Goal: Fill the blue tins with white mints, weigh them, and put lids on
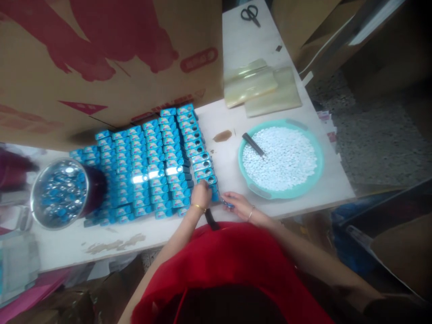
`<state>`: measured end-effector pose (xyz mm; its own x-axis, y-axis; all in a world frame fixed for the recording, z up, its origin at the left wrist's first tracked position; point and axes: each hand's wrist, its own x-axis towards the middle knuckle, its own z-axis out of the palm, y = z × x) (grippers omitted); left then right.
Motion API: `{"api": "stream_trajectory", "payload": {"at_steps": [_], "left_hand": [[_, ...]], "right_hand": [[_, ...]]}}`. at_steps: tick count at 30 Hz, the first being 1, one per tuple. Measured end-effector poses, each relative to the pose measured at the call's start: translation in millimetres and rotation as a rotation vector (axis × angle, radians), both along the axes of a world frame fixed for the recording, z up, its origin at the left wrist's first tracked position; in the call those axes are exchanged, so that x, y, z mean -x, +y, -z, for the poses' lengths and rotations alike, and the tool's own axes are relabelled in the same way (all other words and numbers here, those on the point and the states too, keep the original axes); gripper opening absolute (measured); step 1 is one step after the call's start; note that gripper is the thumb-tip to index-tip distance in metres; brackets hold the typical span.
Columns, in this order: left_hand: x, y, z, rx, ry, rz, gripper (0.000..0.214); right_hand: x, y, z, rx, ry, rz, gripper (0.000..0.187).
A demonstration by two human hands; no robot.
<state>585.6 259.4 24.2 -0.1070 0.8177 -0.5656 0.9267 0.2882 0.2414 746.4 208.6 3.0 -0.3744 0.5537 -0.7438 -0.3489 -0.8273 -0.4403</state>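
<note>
Small blue boxes (153, 155) stand packed in several long rows on the white table. My left hand (201, 194) is at the near end of the rightmost row, its fingers closed on a small blue box (215, 194); its fingertips are partly hidden. Just to the right, my right hand (238, 205) pinches a small shiny blue piece (228, 204), too blurred to name further. Dark round openings show on top of the boxes in the rightmost row. Right of the hands is a turquoise basin (285, 194) full of small white tablets (280, 157), with a dark, flat-handled tool (254, 144) stuck in them.
At the left, a metal bowl (34, 203) holds shiny blue pieces (62, 191). Clear plastic sheets (263, 87) and black scissors (250, 15) lie at the back of the table (236, 180). A large printed carton (135, 90) stands behind the rows.
</note>
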Motion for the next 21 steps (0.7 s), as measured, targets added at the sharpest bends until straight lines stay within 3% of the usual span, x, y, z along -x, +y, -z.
{"api": "stream_trajectory", "payload": {"at_steps": [4, 10, 13, 15, 19, 21], "left_hand": [[0.4, 16.6, -2.1, 0.176, 0.108, 0.049, 0.02], [5.6, 19.5, 1.6, 0.208, 0.213, 0.103, 0.038], [5.3, 13.9, -2.7, 0.137, 0.187, 0.113, 0.032], [4.0, 6.2, -8.8, 0.027, -0.012, 0.117, 0.026], [0.3, -14.5, -22.3, -0.085, -0.613, 0.081, 0.031], [-1.9, -22.9, -26.3, -0.086, -0.699, -0.016, 0.029]], "right_hand": [[-2.6, 2.4, 3.4, 0.001, 0.022, 0.008, 0.038], [4.7, 5.5, 8.1, -0.001, 0.011, 0.085, 0.037], [10.4, 9.5, 6.0, -0.003, -0.001, 0.132, 0.042], [12.4, 12.6, 2.4, -0.006, 0.006, 0.154, 0.045], [14.5, 17.4, -5.2, -0.012, 0.045, 0.148, 0.046], [17.7, 18.6, -6.8, -0.017, 0.038, 0.138, 0.046]]}}
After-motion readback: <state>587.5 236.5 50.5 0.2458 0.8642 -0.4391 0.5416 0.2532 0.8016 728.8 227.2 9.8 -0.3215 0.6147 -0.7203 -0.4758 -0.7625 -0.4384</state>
